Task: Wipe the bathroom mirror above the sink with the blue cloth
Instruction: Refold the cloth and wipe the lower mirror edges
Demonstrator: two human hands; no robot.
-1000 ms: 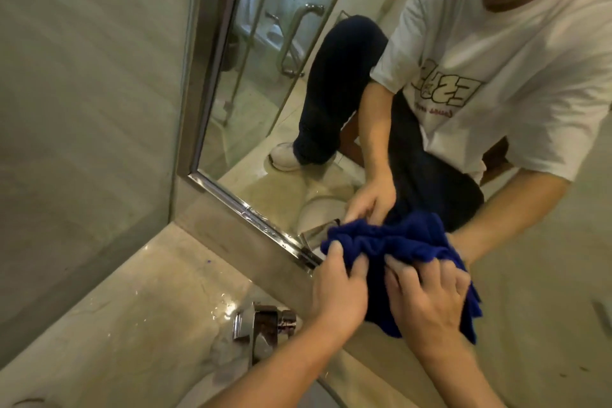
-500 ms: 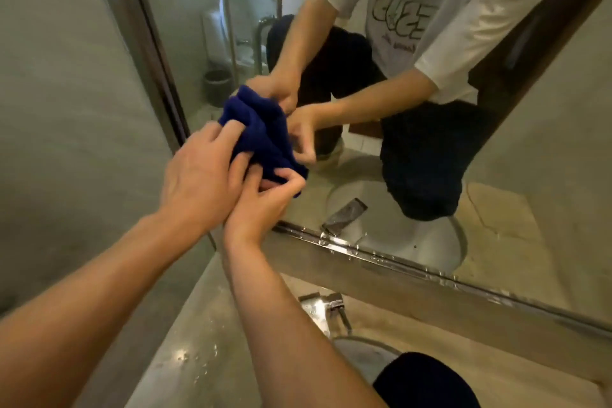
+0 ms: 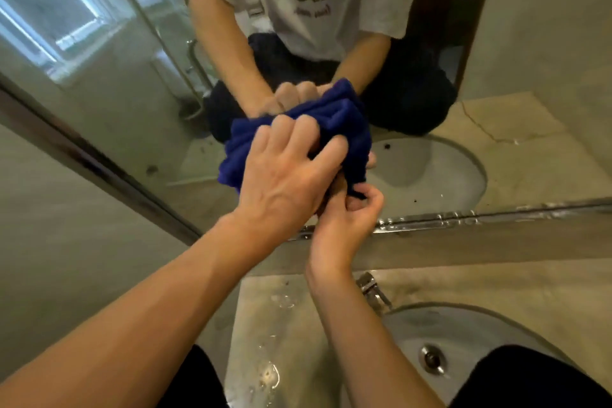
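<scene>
The cloth, bunched, is lying against the mirror near its bottom edge. The left hand is pressing on it, fingers curling into the folds. The right hand is pinching its lower corner. The sink and tap are sitting below.

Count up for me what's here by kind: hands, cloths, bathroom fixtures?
Hands: 2, left hand and right hand
Cloths: 1, blue cloth
Fixtures: 3, mirror, sink, faucet
Total: 6
</scene>
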